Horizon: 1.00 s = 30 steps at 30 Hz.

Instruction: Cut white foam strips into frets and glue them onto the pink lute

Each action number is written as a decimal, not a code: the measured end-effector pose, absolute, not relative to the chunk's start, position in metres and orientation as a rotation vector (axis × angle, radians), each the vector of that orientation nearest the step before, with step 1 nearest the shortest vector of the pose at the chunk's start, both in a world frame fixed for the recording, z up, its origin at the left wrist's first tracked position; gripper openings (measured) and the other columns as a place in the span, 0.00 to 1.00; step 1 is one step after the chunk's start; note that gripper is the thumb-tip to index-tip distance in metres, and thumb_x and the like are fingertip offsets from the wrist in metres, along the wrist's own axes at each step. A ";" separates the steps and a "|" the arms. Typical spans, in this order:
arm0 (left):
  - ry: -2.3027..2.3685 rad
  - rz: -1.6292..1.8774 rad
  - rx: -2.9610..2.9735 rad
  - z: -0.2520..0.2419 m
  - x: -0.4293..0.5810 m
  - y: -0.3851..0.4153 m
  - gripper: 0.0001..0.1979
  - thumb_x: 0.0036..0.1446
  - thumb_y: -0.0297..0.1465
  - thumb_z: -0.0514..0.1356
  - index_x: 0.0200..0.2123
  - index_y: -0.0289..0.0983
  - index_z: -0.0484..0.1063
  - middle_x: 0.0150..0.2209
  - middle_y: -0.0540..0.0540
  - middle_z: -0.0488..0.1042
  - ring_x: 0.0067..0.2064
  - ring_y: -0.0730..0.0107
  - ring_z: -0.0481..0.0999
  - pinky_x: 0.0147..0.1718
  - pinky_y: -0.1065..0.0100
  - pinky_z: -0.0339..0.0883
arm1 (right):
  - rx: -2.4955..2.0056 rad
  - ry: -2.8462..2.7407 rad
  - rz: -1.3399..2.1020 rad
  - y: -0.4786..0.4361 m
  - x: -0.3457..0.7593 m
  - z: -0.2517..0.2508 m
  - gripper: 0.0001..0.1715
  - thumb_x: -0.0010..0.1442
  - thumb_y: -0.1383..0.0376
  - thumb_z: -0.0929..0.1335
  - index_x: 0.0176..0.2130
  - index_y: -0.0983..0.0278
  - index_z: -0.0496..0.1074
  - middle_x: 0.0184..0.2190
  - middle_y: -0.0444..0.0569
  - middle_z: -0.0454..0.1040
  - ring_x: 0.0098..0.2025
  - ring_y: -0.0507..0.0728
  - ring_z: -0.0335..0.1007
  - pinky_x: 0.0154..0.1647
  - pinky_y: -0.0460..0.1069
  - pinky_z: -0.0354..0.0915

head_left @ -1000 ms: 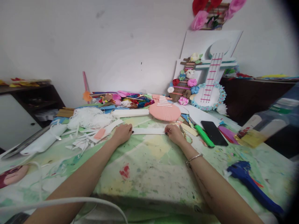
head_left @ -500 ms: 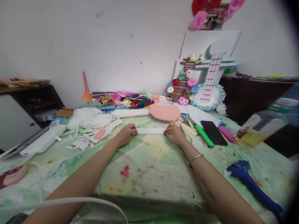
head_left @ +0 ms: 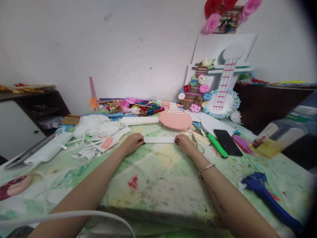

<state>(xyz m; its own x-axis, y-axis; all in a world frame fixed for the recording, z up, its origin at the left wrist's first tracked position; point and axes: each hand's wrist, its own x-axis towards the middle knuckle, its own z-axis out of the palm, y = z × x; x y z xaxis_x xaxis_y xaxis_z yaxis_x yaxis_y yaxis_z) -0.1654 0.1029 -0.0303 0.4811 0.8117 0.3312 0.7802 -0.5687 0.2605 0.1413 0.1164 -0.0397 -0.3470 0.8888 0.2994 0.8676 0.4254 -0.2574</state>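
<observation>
A flat white strip (head_left: 159,140), perhaps paper or foam board, lies crosswise on the painted cloth. Its left end is pinched in my left hand (head_left: 133,142), fingers closed over it. At the other end my right hand (head_left: 184,142) grips it the same way, a bracelet on that wrist. Just behind the strip rests a pink lute-shaped craft piece (head_left: 175,119) with white bars. Scissors (head_left: 194,141) lie against the right side of my right hand. White paper scraps (head_left: 92,151) are scattered to the left of my left hand.
On the right are a green utility knife (head_left: 217,145), a black phone (head_left: 228,142), a tilted plastic bottle (head_left: 277,132) and a blue glue gun (head_left: 266,195). A white cable (head_left: 74,215) loops across the front left. Decorated instrument models (head_left: 223,96) lean on the wall.
Both hands keep hold of the strip in almost the same place. The whole view has shifted very slightly.
</observation>
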 end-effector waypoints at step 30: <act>1.497 0.761 2.344 -0.035 -0.165 0.103 0.07 0.48 0.28 0.53 0.30 0.37 0.71 0.26 0.51 0.70 0.28 0.72 0.67 0.29 0.71 0.61 | -1.356 -2.251 0.137 0.110 0.144 -0.031 0.10 0.48 0.77 0.66 0.28 0.66 0.74 0.27 0.47 0.72 0.29 0.51 0.64 0.30 0.44 0.57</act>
